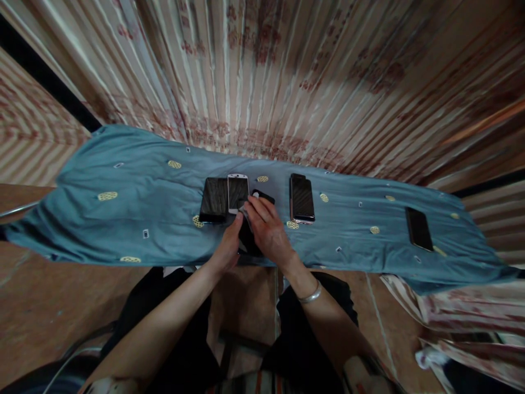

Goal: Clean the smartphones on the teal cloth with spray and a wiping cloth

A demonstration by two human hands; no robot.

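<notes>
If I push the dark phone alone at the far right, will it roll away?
Probably not: that dark phone lies flat. Its slab shape suggests it's stiff. The wrinkled blue cloth under it might bunch up.

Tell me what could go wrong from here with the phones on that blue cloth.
The dark item between the left hand and right hand is near the front edge of the blue cloth and might slip off. The white phone lies close to both hands and could be knocked. The cloth is wrinkled; a tug might shift everything on it.
</notes>
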